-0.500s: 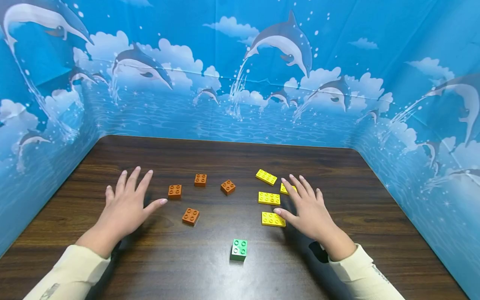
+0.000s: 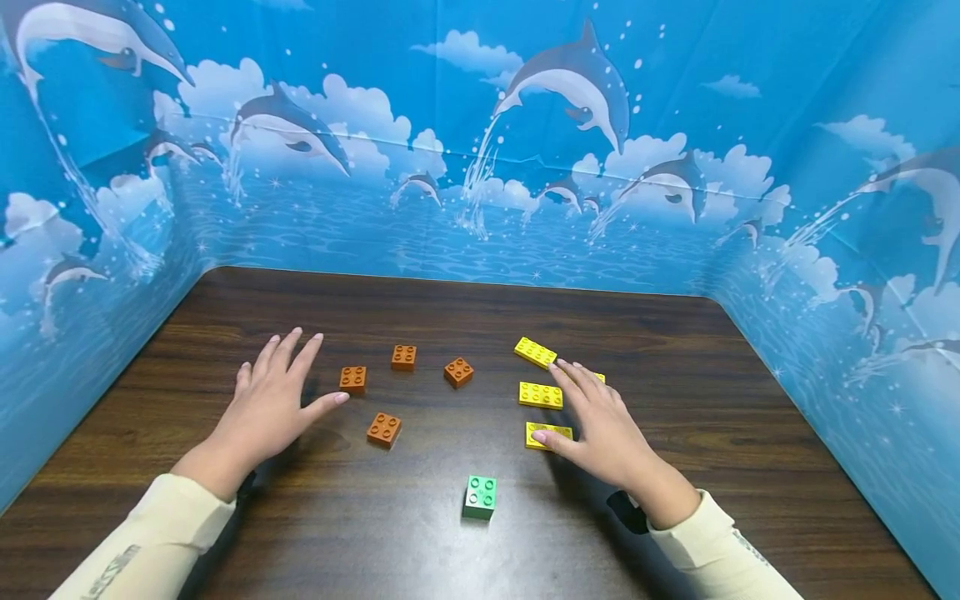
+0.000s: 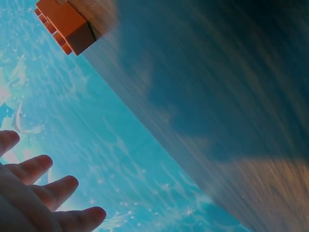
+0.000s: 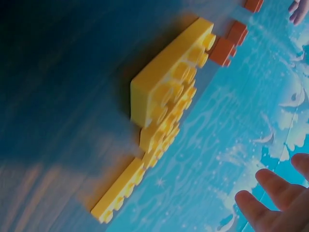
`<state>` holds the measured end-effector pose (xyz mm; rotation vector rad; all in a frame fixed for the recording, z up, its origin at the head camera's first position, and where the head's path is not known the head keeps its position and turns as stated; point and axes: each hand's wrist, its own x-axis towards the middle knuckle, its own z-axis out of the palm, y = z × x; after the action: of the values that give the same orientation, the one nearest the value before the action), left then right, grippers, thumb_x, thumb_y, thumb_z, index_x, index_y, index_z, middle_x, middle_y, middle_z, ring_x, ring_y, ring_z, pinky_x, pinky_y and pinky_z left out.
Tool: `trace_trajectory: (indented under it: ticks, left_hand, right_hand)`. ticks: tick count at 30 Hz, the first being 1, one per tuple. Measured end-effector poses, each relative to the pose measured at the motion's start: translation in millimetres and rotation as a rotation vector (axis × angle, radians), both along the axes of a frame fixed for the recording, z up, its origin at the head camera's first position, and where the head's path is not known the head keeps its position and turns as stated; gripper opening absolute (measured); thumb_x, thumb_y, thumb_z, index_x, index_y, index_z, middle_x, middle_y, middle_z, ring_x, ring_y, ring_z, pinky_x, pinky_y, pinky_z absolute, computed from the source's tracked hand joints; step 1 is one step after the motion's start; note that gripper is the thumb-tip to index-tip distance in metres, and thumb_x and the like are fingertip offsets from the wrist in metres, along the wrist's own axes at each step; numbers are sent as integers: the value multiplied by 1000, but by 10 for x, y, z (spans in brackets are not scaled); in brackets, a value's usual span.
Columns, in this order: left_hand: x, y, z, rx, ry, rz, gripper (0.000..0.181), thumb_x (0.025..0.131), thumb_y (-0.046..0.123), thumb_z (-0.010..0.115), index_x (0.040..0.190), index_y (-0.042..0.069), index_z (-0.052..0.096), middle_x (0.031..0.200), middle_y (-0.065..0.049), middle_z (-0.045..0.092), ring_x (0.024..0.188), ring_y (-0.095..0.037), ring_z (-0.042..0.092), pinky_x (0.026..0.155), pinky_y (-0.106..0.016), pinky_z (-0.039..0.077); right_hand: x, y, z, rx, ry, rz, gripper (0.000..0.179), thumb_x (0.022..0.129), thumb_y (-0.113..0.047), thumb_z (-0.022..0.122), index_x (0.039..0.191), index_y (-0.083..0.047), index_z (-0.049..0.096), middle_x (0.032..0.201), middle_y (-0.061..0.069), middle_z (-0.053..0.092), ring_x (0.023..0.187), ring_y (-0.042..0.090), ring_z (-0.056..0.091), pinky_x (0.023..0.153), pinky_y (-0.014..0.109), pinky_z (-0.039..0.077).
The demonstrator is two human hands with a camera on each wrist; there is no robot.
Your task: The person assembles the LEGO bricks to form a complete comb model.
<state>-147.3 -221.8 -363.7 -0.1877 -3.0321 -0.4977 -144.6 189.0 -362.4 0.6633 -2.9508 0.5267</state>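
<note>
Left hand (image 2: 261,408) and right hand (image 2: 606,429) spread wide, nothing held. Left poised just left of orange bricks (image 2: 353,379); right over yellow bricks (image 2: 541,395), contact cannot be told. Green brick (image 2: 480,496) untouched, at near centre of tabletop (image 2: 352,533). Reaching step judged in hand; no brick lifted. For pickup, fingers would need to be lowered and closed on chosen brick.

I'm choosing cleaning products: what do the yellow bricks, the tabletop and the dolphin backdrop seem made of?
Yellow bricks: probably hard plastic, fairly glossy; smooth sides, moulded round studs.
Tabletop: wood or wood-look laminate, satin; dark grain, soft glare.
Dolphin backdrop: thin fabric or plastic sheeting; visible creases. Finish unclear.
</note>
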Motion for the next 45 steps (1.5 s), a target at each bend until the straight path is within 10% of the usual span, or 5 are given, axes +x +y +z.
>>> trace_trajectory:
  ticks: [45]
  left_hand:
    - [-426,-24,-86,557,-297,-49,83,87,27,72,149,-2,26,141,-31,39,127,-47,41,97,-58,41]
  right_hand:
    - [240,-369,-133,-250,-461,268,80,82,-50,71,146,-14,41,135,1,53,121,19,51,98,49,43]
